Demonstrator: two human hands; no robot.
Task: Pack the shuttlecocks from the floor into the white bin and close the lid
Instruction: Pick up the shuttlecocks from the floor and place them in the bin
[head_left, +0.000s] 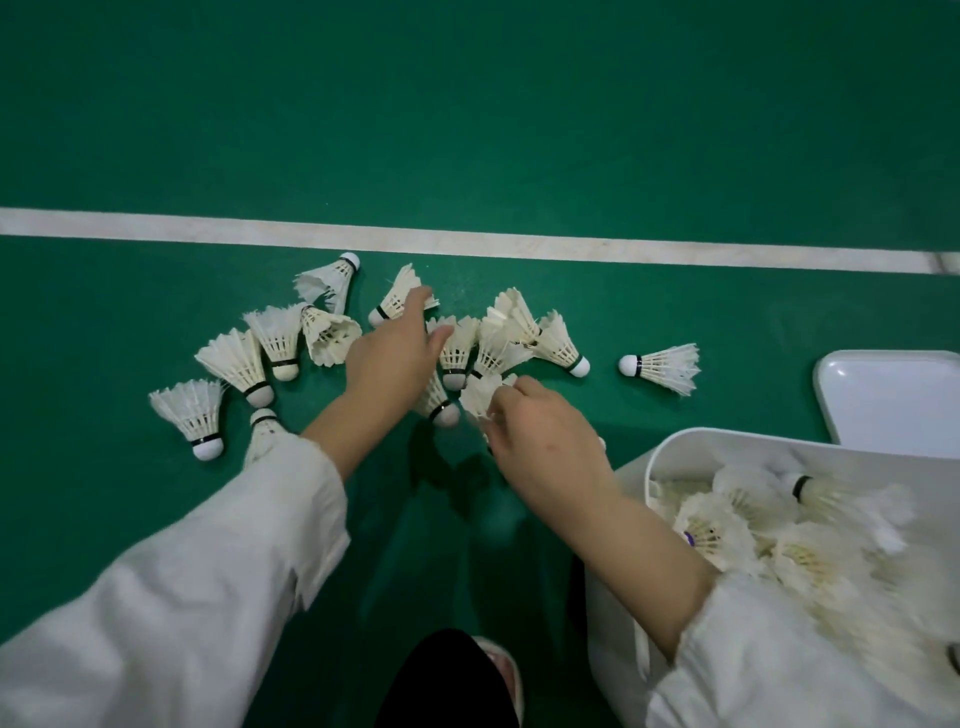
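Note:
Several white feather shuttlecocks (234, 364) lie scattered on the green court floor below a white line. My left hand (397, 348) reaches over the pile with fingers extended, its fingertips on one shuttlecock (397, 293). My right hand (540, 436) pinches the feathers of another shuttlecock (480, 395) just above the floor. One shuttlecock (662, 366) lies apart to the right. The open white bin (654, 467) stands at the lower right, holding several shuttlecocks. Its white lid (888, 395) lies flat on the floor behind it.
The white court line (467, 241) crosses the floor beyond the pile. My foot in a light shoe (498, 670) and a dark trouser leg show at the bottom centre. Bare green floor stretches beyond the line.

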